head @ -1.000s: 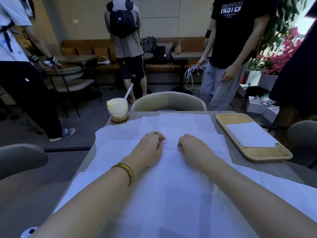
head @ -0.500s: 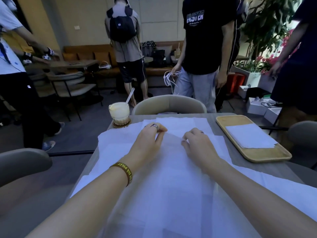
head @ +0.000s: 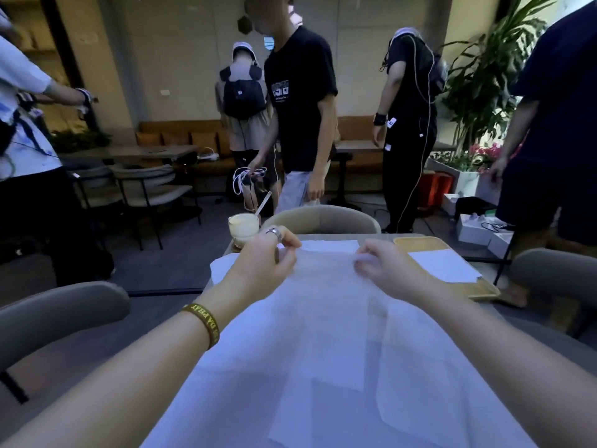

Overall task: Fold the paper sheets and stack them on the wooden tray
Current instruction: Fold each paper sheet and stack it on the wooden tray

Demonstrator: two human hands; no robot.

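Note:
Several thin white paper sheets cover the table in front of me. My left hand [head: 263, 265] and my right hand [head: 387, 270] each pinch the far edge of the top paper sheet [head: 326, 305] and hold that edge raised off the pile. More sheets [head: 329, 245] lie flat beyond it. At the right stands the wooden tray [head: 420, 244] with a folded white sheet [head: 444, 265] lying on it.
A glass of pale drink [head: 243, 226] with a straw stands at the table's far left corner, close to my left hand. Grey chairs [head: 319, 218] ring the table. Several people [head: 300, 118] stand beyond, one holding white cables. Boxes [head: 478, 226] lie on the floor at the right.
My hands went from resting on the sheets to pinching the top sheet's far edge and lifting it. The view tilted up. The person in the black shirt walked leftward.

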